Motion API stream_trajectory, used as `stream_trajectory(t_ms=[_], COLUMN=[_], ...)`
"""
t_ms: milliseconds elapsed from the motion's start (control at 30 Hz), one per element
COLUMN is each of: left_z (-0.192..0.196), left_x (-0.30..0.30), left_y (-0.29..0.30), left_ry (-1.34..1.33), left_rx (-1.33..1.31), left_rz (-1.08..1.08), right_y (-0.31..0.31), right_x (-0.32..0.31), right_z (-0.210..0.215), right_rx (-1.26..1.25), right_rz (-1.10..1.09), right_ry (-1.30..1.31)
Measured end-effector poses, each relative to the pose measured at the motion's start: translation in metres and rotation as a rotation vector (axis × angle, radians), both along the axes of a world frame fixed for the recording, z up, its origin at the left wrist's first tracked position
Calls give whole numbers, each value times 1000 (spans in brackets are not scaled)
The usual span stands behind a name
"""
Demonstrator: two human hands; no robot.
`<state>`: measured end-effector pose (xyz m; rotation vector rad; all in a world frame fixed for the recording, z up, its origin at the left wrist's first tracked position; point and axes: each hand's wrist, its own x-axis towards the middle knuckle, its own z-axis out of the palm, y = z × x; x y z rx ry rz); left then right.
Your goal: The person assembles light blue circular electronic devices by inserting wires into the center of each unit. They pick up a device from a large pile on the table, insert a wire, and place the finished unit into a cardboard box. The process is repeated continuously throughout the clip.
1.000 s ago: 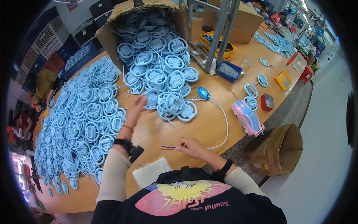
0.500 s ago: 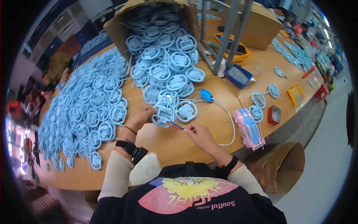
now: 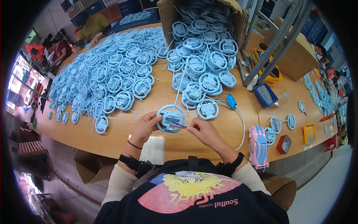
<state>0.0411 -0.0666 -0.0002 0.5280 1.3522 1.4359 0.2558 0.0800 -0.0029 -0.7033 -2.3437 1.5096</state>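
Note:
My left hand (image 3: 147,124) grips the left rim of a light blue toy steering wheel (image 3: 170,116), its boxy middle facing up. Thin red and dark blue wires (image 3: 177,125) stretch from that middle toward my right hand (image 3: 201,130), whose thumb and fingers pinch their ends. Just beyond the held wheel lies another light blue wheel (image 3: 208,109) on the wooden table. A bright blue oval piece (image 3: 231,101) with a white cable (image 3: 243,125) rests to the right of it.
A broad pile of steering wheels (image 3: 108,71) covers the table's left. More spill from a cardboard box (image 3: 164,18) beside a metal frame (image 3: 276,44). To the right are a pink toy car (image 3: 258,145), a blue bin of small parts (image 3: 265,94) and a red box (image 3: 284,144). People work beyond.
The view has swung left, so the table's things appear farther right. The held wheel has come away from the pile toward me and shows its rim more fully; both hands keep their grip.

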Motion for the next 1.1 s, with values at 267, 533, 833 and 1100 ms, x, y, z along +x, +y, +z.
stream_trajectory(t_ms=[267,533,833,1100], left_z=[-21,-31,-48,-40], left_x=[-1,-2,-16,-9], left_y=[6,10,12,10], left_ry=[-118,-133,-263,-577], left_rx=[41,100,89,123], left_rz=[-7,8,-159,-257], right_y=[-4,-19,-31,-41], right_x=[-6,-9,-7,-13], right_z=[6,3,0,-14], right_rx=[88,115,153,57], right_rz=[-30,-160,-214,-191], right_ry=[-39,-25,4,60])
